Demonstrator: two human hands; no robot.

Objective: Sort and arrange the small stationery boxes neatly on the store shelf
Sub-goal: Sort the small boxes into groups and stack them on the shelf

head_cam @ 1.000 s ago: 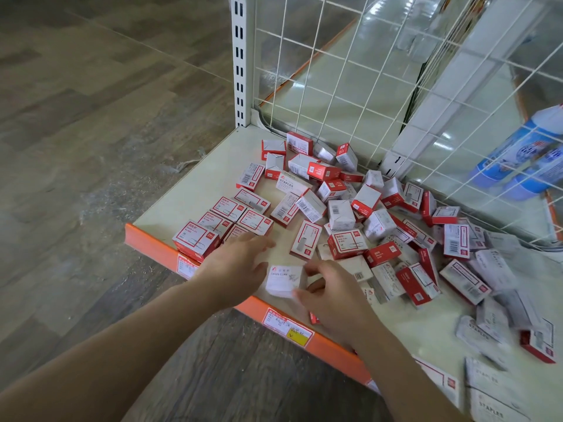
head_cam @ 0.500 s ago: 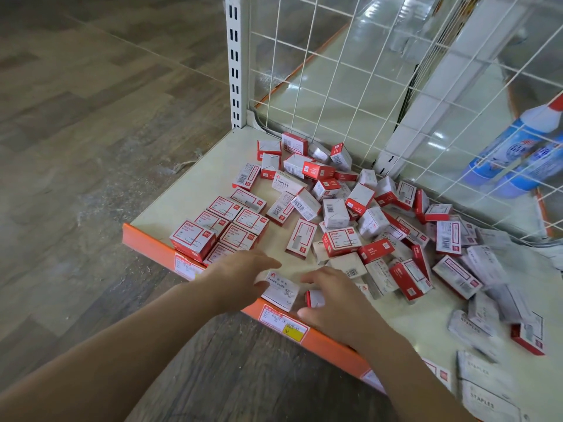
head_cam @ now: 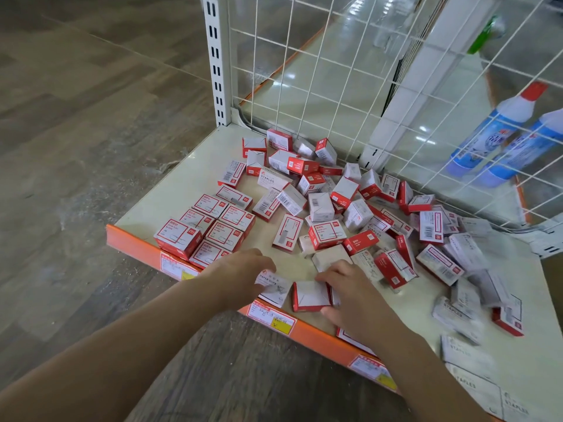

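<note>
Both hands work at the shelf's front edge. Our left hand [head_cam: 236, 274], at about 7 o'clock in the view, has its fingers curled over the left end of a white cardboard box printed "PAPER CLIPS" [head_cam: 272, 288], gripping it as far as we can tell, since the fingertips are hidden from us. Our right hand [head_cam: 355, 295], near 5 o'clock, holds a red-edged white cardboard box [head_cam: 310, 296] between thumb and fingers; this box lies just beside the paper-clip box, at its 3 o'clock.

From largest to smallest: the cream flat metal shelf [head_cam: 170, 193] with its orange front strip [head_cam: 316, 330] carries everything. A white wire grid panel [head_cam: 335, 71] stands along its back, toward 12 o'clock. A loose heap of small red and white stationery boxes [head_cam: 329, 208] covers the middle and 3 o'clock side. At 9 o'clock, a tidy block of red and white boxes [head_cam: 210, 226] sits in touching rows against the front strip. Yellow and white price labels [head_cam: 272, 318] are stuck on the strip.
</note>
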